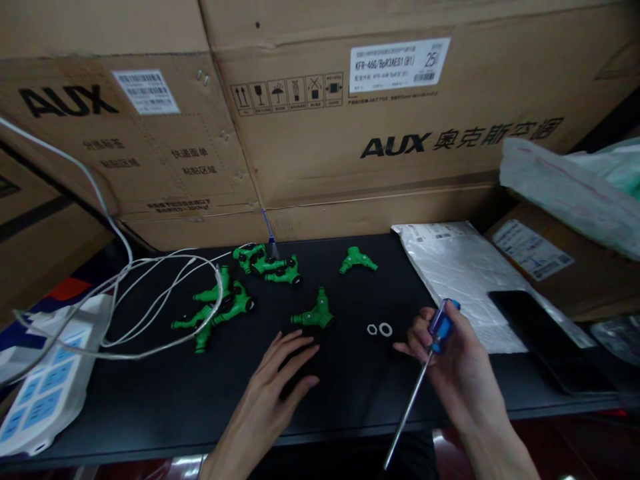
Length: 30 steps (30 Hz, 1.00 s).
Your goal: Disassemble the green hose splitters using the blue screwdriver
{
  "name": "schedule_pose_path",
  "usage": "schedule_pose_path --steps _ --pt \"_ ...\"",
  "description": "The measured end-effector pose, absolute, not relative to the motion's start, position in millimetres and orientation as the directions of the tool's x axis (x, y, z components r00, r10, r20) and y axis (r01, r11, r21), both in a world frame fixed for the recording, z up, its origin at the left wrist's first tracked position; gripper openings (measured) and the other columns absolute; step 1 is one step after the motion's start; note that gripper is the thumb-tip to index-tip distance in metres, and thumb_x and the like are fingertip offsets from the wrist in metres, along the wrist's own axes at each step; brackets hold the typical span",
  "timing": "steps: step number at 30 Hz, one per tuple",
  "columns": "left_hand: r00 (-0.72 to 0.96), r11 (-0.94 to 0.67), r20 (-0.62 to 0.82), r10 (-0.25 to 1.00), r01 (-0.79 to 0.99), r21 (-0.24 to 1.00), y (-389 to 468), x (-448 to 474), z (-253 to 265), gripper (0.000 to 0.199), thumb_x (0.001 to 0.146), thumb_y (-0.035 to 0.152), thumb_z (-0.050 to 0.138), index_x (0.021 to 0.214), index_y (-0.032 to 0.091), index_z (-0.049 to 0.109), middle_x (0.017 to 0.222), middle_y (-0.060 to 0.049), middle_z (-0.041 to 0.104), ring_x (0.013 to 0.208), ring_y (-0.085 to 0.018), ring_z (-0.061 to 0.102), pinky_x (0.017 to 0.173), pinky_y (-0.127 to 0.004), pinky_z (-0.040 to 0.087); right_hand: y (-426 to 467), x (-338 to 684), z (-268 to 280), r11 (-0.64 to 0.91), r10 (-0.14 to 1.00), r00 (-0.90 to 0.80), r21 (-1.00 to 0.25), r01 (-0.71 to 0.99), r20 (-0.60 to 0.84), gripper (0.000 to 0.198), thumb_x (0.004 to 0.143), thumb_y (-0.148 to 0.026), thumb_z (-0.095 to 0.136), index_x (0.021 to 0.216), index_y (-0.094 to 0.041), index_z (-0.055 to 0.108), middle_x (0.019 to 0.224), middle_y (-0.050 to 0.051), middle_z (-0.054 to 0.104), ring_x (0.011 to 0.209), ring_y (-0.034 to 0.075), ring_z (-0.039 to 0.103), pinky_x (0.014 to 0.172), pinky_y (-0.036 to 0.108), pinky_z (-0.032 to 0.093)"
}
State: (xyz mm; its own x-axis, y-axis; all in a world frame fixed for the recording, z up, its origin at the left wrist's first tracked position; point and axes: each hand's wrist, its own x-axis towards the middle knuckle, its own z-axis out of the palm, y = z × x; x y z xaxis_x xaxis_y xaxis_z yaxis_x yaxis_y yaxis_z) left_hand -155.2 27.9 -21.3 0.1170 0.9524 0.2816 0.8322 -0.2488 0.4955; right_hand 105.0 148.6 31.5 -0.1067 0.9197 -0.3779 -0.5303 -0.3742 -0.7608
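My right hand (445, 347) grips the blue handle of a screwdriver (441, 325), whose long metal shaft points down toward the table's front edge. Fingers spread and holding nothing, my left hand (283, 370) rests on the dark tabletop, just below a green Y-shaped hose connector (316, 313). Two white rings (385, 329), one smaller than the other, lie between that connector and my right hand. Farther back sits another green connector (357, 260). Several more green connectors (227, 303) are grouped to the left, some with black parts on them.
Large cardboard boxes (300, 167) wall off the back. A white power strip (55, 380) and looping white cables (150, 300) occupy the left. On the right are a silvery mailing bag (460, 280), a black phone (545, 333) and a smaller box (530, 260) under plastic wrapping.
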Motion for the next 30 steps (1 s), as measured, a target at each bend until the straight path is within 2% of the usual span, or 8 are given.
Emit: schedule_pose_path --steps 5,9,11,15,18,23,27,30 --pt "-0.026 -0.115 0.238 0.971 0.822 0.558 56.5 -165.8 -11.1 0.041 0.103 0.043 0.058 0.143 0.034 0.057 0.147 -0.004 0.06 0.134 -0.025 0.06 0.114 -0.046 0.052 163.8 112.6 29.5 -0.262 0.96 -0.05 -0.819 -0.51 -0.276 0.044 0.083 -0.065 0.069 0.076 -0.022 0.058 0.05 -0.003 0.053 0.039 0.013 0.049 0.039 0.025 0.049" --pt "0.042 -0.126 0.156 0.987 0.807 0.577 101.8 -170.7 -11.6 0.056 0.096 0.055 0.064 0.145 0.031 0.055 0.148 -0.005 0.058 0.135 -0.027 0.059 0.116 -0.047 0.048 184.9 126.3 29.3 -0.146 0.981 0.037 -0.854 -0.5 -0.189 0.047 0.085 -0.067 0.066 0.078 -0.021 0.06 0.053 -0.003 0.057 0.03 0.006 0.035 0.028 0.016 0.026" --pt "0.108 -0.165 0.131 0.985 0.801 0.575 120.2 -169.6 -13.1 0.059 0.093 0.057 0.067 0.145 0.03 0.055 0.147 -0.005 0.06 0.134 -0.028 0.059 0.117 -0.048 0.047 194.5 138.4 30.5 -0.059 0.987 0.097 -0.857 -0.512 -0.126 0.045 0.084 -0.064 0.069 0.08 -0.021 0.061 0.059 -0.003 0.062 0.031 0.004 0.035 0.029 0.015 0.029" --pt "0.215 -0.229 0.095 0.972 0.772 0.593 134.6 -166.8 -15.7 0.055 0.096 0.053 0.065 0.146 0.033 0.053 0.148 -0.004 0.058 0.134 -0.026 0.059 0.117 -0.046 0.046 203.3 166.3 28.7 0.097 0.978 0.208 -0.857 -0.506 -0.012 0.033 0.084 -0.054 0.069 0.078 -0.021 0.068 0.077 0.002 0.071 0.053 0.009 0.061 0.05 0.019 0.054" --pt "0.262 -0.258 0.085 0.961 0.745 0.616 131.8 -168.1 -17.2 0.055 0.097 0.05 0.064 0.149 0.035 0.05 0.151 -0.002 0.057 0.137 -0.024 0.056 0.12 -0.045 0.043 202.3 180.5 20.9 0.159 0.974 0.218 -0.873 -0.461 0.062 0.038 0.088 -0.054 0.055 0.08 -0.023 0.074 0.088 0.006 0.074 0.076 0.017 0.072 0.07 0.029 0.061" --pt "0.281 -0.234 0.03 0.959 0.73 0.642 127.4 -172.0 -14.4 0.058 0.097 0.051 0.065 0.15 0.037 0.049 0.152 -0.001 0.056 0.14 -0.024 0.054 0.124 -0.047 0.037 200.3 180.0 3.5 0.28 0.96 0.117 -0.903 -0.325 0.255 0.067 0.095 -0.065 0.024 0.094 -0.027 0.078 0.107 0.012 0.072 0.107 0.03 0.068 0.093 0.049 0.058" --pt "0.273 -0.224 0.029 0.962 0.718 0.659 128.4 -171.9 -10.9 0.056 0.096 0.052 0.066 0.148 0.035 0.052 0.151 -0.002 0.057 0.138 -0.024 0.056 0.122 -0.045 0.04 205.0 173.6 -10.0 0.401 0.908 -0.073 -0.905 -0.143 0.413 0.052 0.095 -0.057 0.033 0.102 -0.029 0.076 0.116 0.011 0.068 0.108 0.033 0.066 0.1 0.057 0.052" --pt "0.275 -0.225 0.03 0.961 0.715 0.662 128.7 -171.7 -9.9 0.057 0.096 0.052 0.066 0.148 0.035 0.051 0.15 -0.002 0.058 0.137 -0.024 0.056 0.123 -0.046 0.038 207.8 173.7 -13.0 0.473 0.853 -0.296 -0.876 0.092 0.429 0.039 0.095 -0.051 0.048 0.109 -0.028 0.076 0.126 0.011 0.067 0.111 0.034 0.066 0.105 0.058 0.047"
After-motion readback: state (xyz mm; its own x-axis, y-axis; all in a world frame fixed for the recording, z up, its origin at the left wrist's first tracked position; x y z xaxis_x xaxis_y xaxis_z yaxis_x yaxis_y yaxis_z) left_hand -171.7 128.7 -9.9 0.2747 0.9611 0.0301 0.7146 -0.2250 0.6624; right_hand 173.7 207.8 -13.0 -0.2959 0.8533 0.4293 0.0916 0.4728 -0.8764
